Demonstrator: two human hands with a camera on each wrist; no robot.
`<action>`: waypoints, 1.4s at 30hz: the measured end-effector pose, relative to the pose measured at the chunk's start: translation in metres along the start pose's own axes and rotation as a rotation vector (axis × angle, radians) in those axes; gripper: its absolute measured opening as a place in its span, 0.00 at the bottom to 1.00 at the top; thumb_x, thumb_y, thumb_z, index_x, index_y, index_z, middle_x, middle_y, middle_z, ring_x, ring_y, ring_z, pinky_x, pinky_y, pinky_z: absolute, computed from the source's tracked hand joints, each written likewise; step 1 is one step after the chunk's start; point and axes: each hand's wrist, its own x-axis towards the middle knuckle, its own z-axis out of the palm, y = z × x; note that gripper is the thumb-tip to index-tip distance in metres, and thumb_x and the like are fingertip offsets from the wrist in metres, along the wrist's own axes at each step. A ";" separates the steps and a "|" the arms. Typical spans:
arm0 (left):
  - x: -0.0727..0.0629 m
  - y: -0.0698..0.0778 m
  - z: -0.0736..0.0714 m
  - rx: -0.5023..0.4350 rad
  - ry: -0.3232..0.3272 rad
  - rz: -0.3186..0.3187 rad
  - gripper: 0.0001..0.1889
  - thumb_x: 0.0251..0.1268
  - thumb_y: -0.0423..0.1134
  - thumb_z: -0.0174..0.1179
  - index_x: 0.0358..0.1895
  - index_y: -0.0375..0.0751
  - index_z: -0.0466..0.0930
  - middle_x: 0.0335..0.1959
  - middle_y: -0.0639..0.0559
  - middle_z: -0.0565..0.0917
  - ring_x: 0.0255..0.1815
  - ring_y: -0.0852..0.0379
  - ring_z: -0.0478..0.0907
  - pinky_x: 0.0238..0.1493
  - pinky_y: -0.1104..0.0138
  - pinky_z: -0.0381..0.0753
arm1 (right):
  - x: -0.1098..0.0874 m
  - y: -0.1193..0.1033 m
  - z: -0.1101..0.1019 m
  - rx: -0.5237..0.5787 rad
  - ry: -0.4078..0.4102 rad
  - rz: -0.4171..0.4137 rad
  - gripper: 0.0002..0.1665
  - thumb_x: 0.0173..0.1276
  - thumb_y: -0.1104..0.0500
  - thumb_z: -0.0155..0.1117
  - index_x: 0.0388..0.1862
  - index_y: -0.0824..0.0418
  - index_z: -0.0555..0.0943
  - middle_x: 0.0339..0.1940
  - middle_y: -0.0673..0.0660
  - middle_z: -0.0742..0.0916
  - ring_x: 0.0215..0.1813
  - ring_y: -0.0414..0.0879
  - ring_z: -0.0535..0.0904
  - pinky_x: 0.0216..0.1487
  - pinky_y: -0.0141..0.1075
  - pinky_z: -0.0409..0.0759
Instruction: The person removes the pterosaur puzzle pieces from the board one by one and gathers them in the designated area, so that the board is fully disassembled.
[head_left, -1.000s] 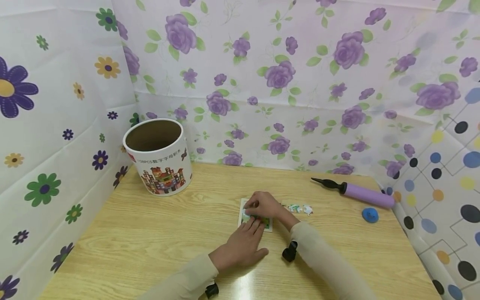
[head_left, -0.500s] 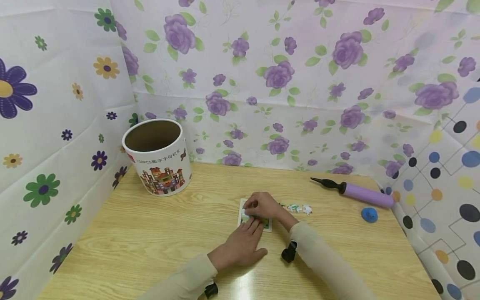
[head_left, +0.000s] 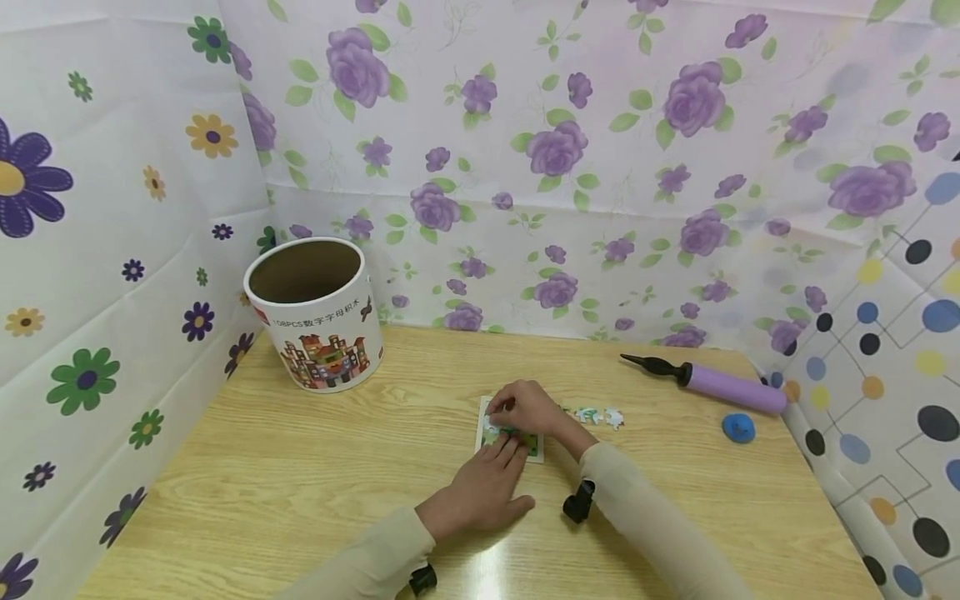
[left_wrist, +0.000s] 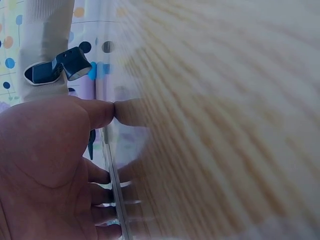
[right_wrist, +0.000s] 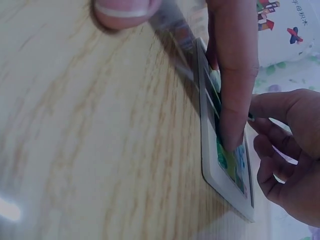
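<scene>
A small jigsaw puzzle board with a white border lies on the wooden table. Fingers of my left hand rest straight across its near part, pressing on the picture; the thumb is spread to the side on the table. Over the far part of the board, my right hand has its fingers curled. In the right wrist view its thumb and index finger pinch a small puzzle piece, mostly hidden, at the board's surface. Several loose puzzle pieces lie to the right of the board, partly behind the right wrist.
A large white bucket with printed building blocks stands at the back left. To the far right lie a purple hand pump and a small blue object. Flower-patterned cloth closes off the table's back.
My right hand has shifted only very slightly at the board's far part. The left hand stays in place on the board.
</scene>
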 end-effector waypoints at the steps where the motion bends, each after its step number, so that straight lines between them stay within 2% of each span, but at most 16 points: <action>1: 0.000 0.000 0.001 0.000 0.001 0.000 0.42 0.79 0.61 0.46 0.81 0.33 0.53 0.82 0.37 0.54 0.83 0.41 0.49 0.77 0.50 0.61 | 0.000 -0.001 -0.001 0.005 -0.003 -0.002 0.04 0.71 0.57 0.70 0.40 0.50 0.91 0.38 0.45 0.89 0.35 0.36 0.81 0.37 0.34 0.81; 10: 0.000 -0.002 0.004 0.007 0.029 0.020 0.41 0.80 0.61 0.45 0.81 0.32 0.53 0.82 0.35 0.55 0.83 0.39 0.50 0.76 0.49 0.63 | -0.001 -0.004 -0.003 0.022 -0.023 -0.009 0.05 0.73 0.57 0.68 0.41 0.51 0.90 0.35 0.45 0.89 0.32 0.37 0.81 0.36 0.34 0.81; 20: 0.001 0.001 0.001 0.013 0.013 -0.001 0.41 0.79 0.61 0.47 0.81 0.34 0.53 0.82 0.38 0.55 0.83 0.41 0.52 0.76 0.50 0.62 | -0.004 0.000 -0.009 0.048 0.018 -0.025 0.06 0.74 0.57 0.67 0.44 0.54 0.90 0.39 0.47 0.90 0.38 0.37 0.85 0.44 0.35 0.84; 28: 0.000 0.003 0.001 0.012 0.005 -0.027 0.41 0.79 0.62 0.46 0.81 0.35 0.53 0.83 0.39 0.53 0.83 0.43 0.51 0.77 0.51 0.60 | -0.022 0.009 -0.027 0.060 0.055 0.018 0.07 0.73 0.57 0.68 0.45 0.54 0.90 0.40 0.48 0.91 0.37 0.38 0.85 0.40 0.34 0.84; 35: 0.000 0.003 0.000 0.034 0.019 -0.025 0.41 0.79 0.62 0.46 0.81 0.35 0.54 0.82 0.38 0.55 0.83 0.43 0.52 0.77 0.52 0.60 | -0.042 0.023 -0.039 0.018 0.104 0.049 0.07 0.72 0.57 0.69 0.45 0.52 0.91 0.42 0.48 0.91 0.40 0.39 0.84 0.43 0.35 0.83; 42: 0.000 0.004 0.001 0.030 0.016 -0.030 0.41 0.79 0.62 0.45 0.81 0.35 0.53 0.83 0.39 0.54 0.83 0.43 0.51 0.78 0.52 0.59 | -0.065 0.033 -0.047 0.025 0.146 0.091 0.07 0.71 0.58 0.70 0.43 0.52 0.92 0.41 0.49 0.91 0.37 0.38 0.84 0.39 0.34 0.83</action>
